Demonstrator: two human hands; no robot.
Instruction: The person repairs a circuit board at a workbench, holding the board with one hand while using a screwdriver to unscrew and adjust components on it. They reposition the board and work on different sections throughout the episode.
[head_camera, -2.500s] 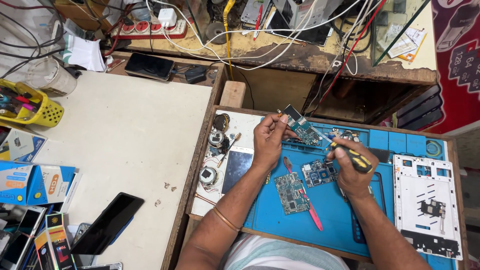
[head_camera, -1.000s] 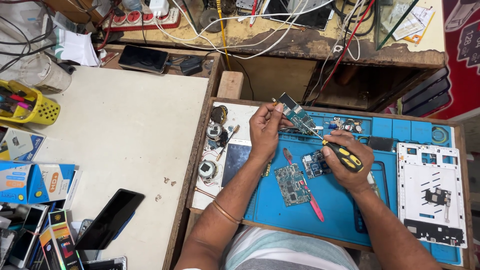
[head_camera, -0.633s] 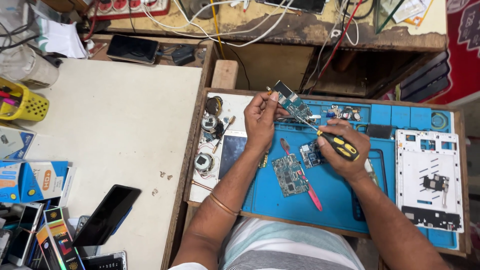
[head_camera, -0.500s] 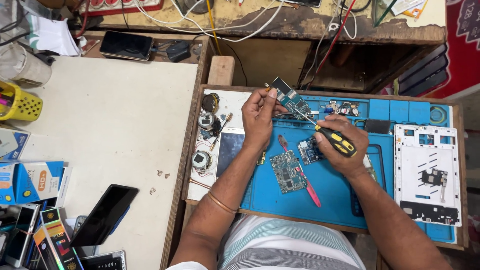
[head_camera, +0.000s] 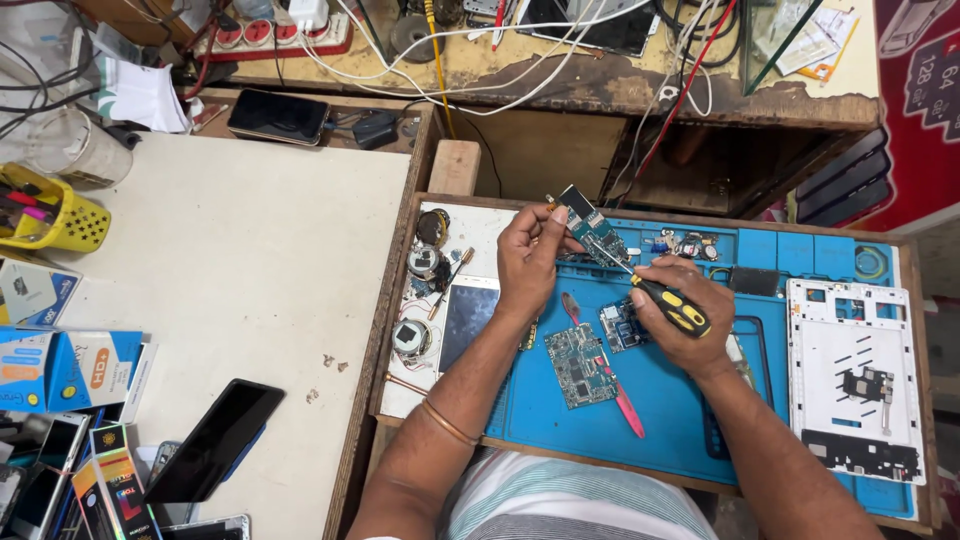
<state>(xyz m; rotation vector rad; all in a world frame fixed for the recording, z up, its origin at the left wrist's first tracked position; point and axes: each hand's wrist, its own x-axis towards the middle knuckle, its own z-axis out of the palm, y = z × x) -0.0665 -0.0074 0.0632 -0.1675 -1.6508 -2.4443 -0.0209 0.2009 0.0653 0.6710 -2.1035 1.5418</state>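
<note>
My left hand (head_camera: 532, 258) holds a small green circuit board (head_camera: 592, 226) up by its edge, above the blue work mat (head_camera: 660, 400). My right hand (head_camera: 678, 318) grips a screwdriver with a black and yellow handle (head_camera: 672, 305); its thin shaft points up-left and its tip touches the held board. Below the hands two more circuit boards (head_camera: 580, 364) lie flat on the mat, beside a red-handled tool (head_camera: 618, 390).
A white phone frame (head_camera: 850, 375) lies at the mat's right. A phone screen panel (head_camera: 466, 318) and small round parts sit left of my left arm. On the white table are a black phone (head_camera: 215, 440), boxes (head_camera: 70, 368) and a yellow basket (head_camera: 45, 210). Cables and a power strip (head_camera: 280, 35) cross the back shelf.
My right hand has brought the screwdriver up from over the mat to the board in my left hand. The camera view has shifted slightly.
</note>
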